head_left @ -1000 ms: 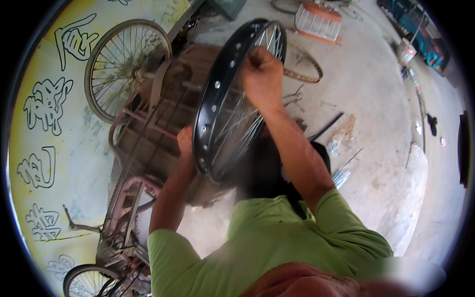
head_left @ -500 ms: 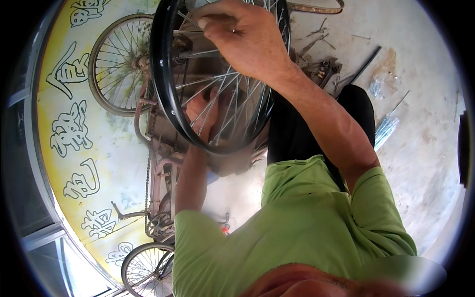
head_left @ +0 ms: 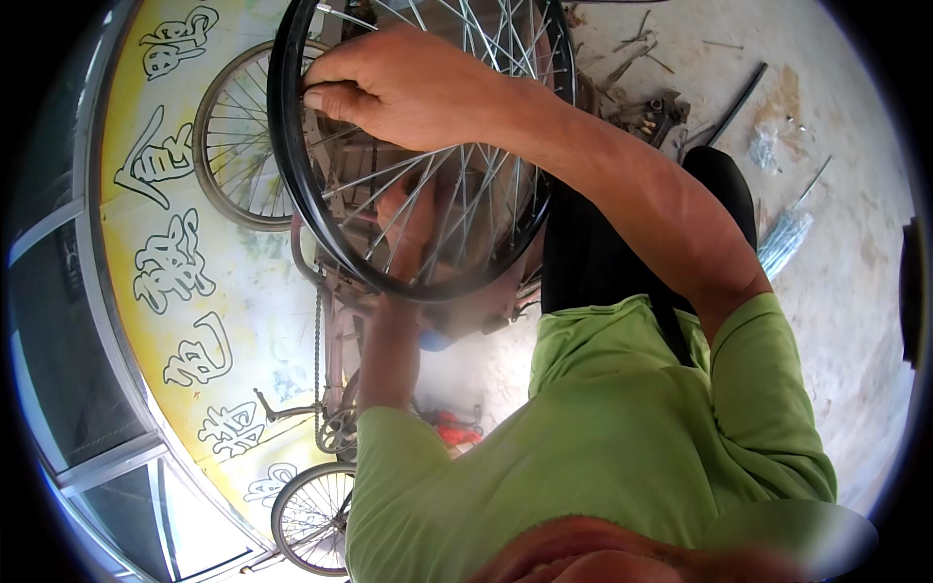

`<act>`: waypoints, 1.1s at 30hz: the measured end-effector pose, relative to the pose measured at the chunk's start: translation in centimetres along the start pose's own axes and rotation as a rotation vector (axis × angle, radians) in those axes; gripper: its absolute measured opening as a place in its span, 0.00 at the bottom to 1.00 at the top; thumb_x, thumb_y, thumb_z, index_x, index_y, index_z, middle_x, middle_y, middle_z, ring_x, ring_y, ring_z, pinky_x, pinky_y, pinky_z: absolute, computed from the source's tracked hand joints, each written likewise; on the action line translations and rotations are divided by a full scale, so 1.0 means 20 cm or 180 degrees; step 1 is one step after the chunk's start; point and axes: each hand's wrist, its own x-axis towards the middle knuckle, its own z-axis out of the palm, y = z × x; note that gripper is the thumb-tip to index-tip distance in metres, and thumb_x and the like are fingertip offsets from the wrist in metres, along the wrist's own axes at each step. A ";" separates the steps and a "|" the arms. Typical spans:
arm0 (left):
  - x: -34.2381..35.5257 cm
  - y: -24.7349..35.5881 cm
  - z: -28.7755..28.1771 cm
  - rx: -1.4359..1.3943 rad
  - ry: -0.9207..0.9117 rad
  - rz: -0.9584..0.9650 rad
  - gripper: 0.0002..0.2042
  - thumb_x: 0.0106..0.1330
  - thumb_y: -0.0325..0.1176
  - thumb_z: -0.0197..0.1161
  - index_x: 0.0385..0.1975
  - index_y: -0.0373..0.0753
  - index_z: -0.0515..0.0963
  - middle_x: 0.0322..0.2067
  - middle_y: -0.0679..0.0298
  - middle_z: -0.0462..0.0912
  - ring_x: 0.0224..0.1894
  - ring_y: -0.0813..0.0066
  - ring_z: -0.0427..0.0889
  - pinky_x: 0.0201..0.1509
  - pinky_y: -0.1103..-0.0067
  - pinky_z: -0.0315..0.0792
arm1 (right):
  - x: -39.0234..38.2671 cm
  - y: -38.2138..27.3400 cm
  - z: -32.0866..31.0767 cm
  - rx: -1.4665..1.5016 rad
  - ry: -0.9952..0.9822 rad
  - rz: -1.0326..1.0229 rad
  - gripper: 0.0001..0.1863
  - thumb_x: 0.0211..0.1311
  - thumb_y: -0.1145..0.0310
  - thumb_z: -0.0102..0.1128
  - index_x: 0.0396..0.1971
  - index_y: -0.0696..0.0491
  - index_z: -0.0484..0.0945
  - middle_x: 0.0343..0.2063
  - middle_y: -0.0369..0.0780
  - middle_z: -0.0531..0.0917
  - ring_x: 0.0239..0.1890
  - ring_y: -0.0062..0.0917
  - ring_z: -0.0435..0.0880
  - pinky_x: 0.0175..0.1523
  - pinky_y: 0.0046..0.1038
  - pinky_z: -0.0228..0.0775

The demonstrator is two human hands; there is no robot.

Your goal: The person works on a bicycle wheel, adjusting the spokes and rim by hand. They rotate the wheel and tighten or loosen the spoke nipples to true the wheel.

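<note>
A bicycle wheel with a black rim (head_left: 288, 146) and many silver spokes (head_left: 496, 185) is held up in front of me. My right hand (head_left: 398, 92) lies over its face, thumb and forefinger pinched at the inner side of the left part of the rim; what is between them is too small to tell. Behind the spokes, my left hand (head_left: 405, 209) is curled, partly hidden, on something I cannot make out.
A rusty cargo tricycle (head_left: 330, 408) with wheels (head_left: 219, 165) stands along a yellow-white lettered panel (head_left: 165, 360) at left, beside glazed frames (head_left: 68, 350). Tools and metal parts (head_left: 661, 117), a dark bar (head_left: 734, 112) and a bundle of spokes (head_left: 787, 243) lie on the floor.
The wheel has tipped face-up toward the view and shifted left. My right hand has moved leftward across the spokes to the rim. The view has swung, showing more of the glazed frames.
</note>
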 end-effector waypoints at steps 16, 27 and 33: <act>0.01 -0.09 0.02 -0.0063 0.0095 -0.0064 0.22 0.66 0.53 0.67 0.49 0.43 0.87 0.42 0.53 0.90 0.46 0.53 0.89 0.52 0.63 0.79 | -0.01 0.03 0.05 -0.0329 0.1173 -0.0537 0.11 0.62 0.58 0.69 0.40 0.47 0.87 0.32 0.39 0.88 0.33 0.36 0.88 0.38 0.37 0.82; -0.01 -0.08 0.02 -0.0275 0.0339 0.0457 0.19 0.69 0.47 0.67 0.51 0.40 0.84 0.40 0.50 0.89 0.45 0.54 0.88 0.48 0.64 0.79 | -0.12 -0.09 0.10 -0.0035 -0.0268 -0.0011 0.09 0.68 0.62 0.61 0.42 0.48 0.85 0.31 0.42 0.87 0.35 0.41 0.87 0.39 0.42 0.80; -0.08 0.13 -0.08 -0.0322 0.0141 0.0018 0.19 0.69 0.48 0.65 0.50 0.40 0.84 0.41 0.47 0.88 0.47 0.49 0.88 0.46 0.61 0.78 | -0.11 -0.05 0.13 0.0125 -0.0136 -0.0424 0.10 0.66 0.61 0.64 0.41 0.49 0.85 0.30 0.43 0.87 0.34 0.42 0.87 0.39 0.42 0.79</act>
